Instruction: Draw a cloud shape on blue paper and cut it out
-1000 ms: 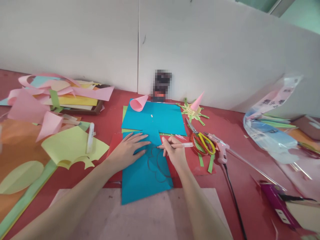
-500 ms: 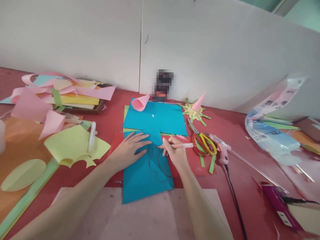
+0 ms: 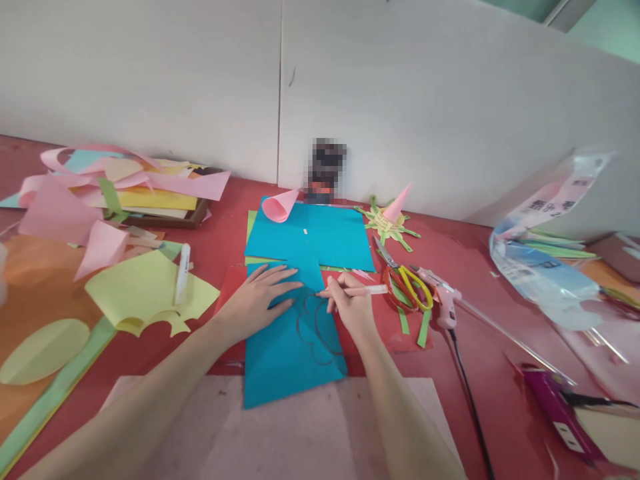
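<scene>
My left hand lies flat on a blue sheet of paper, fingers spread over its upper left. In my right hand is a pen with a pale pinkish barrel, its tip on the blue paper near the right edge. Dark curved lines, like a scalloped outline, run down the sheet below the tip. Behind lies another blue sheet, with a pink paper cone on its upper left part. Right of my right hand are scissors with yellow and red handles.
A pink glue gun with a black cord rests at right, near a pink-coned paper piece. Pink and yellow paper scraps pile up at left by a brown tray. A purple power strip sits at front right.
Almost nothing differs. The pen tip and my right hand have shifted very slightly over the blue paper; my left hand stays on the sheet.
</scene>
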`<state>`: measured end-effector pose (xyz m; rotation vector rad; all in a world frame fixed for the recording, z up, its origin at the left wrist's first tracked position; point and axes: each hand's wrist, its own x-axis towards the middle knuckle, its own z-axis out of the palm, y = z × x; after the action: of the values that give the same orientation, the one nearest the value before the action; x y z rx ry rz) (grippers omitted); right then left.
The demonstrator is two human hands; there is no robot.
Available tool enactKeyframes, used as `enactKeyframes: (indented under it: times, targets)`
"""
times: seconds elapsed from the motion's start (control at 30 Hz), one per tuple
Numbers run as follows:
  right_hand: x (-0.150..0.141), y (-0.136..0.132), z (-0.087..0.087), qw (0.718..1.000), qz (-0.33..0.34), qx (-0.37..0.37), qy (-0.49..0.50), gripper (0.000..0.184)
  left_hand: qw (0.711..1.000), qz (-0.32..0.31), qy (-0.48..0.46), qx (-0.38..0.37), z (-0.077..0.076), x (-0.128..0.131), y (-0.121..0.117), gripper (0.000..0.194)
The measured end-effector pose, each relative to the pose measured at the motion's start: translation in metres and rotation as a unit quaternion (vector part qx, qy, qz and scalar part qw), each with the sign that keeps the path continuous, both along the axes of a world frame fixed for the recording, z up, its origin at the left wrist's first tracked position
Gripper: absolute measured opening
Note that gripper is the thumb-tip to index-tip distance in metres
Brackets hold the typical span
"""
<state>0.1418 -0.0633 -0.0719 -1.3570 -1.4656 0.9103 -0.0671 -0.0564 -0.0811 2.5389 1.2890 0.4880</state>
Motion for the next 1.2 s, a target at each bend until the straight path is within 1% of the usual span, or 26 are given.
enactKeyframes:
  times: [0.1, 0.2, 0.4, 0.6, 0.83, 0.97, 1.1, 1.2]
  targets:
    - [-0.0001, 0.0002, 0.0, 1.0, -0.005, -0.002, 0.018, 0.035, 1.0, -0.001, 0.003, 0.002, -0.0006, -0.0003, 0.0004, 0.037]
    - [-0.0006, 0.0001, 0.0009, 0.999, 0.003, -0.011, 0.033, 0.036, 1.0, -0.001, 0.005, -0.003, -0.0003, -0.0006, 0.0005, 0.037]
    - [-0.0005, -0.0013, 0.0017, 1.0, 0.017, -0.012, 0.003, 0.035, 1.0, -0.003, -0.006, -0.005, -0.0002, -0.0005, -0.0002, 0.037]
    - [0.0004, 0.0001, 0.0004, 1.0, -0.015, 0.006, 0.006, 0.034, 1.0, -0.001, -0.01, -0.012, 0.0009, 0.0, -0.0006, 0.036]
    - [-0.0003, 0.0004, -0.001, 1.0, -0.013, -0.001, 0.003, 0.032, 1.0, -0.001, -0.004, -0.006, 0.0005, -0.0002, -0.0006, 0.037]
    - [0.0009, 0.0005, -0.0021, 0.999, -0.021, 0.004, 0.025, 0.032, 1.0, -0.001, -0.001, -0.006, -0.0004, -0.0003, -0.0005, 0.037]
    - [0.0016, 0.0011, -0.0035, 1.0, -0.013, 0.005, 0.012, 0.032, 1.0, -0.001, -0.001, -0.009, -0.0001, -0.0004, -0.0005, 0.037]
    - [0.0019, 0.0013, -0.0048, 1.0, -0.022, 0.003, 0.01, 0.033, 1.0, -0.002, -0.005, -0.008, 0.0003, -0.0004, -0.0003, 0.037]
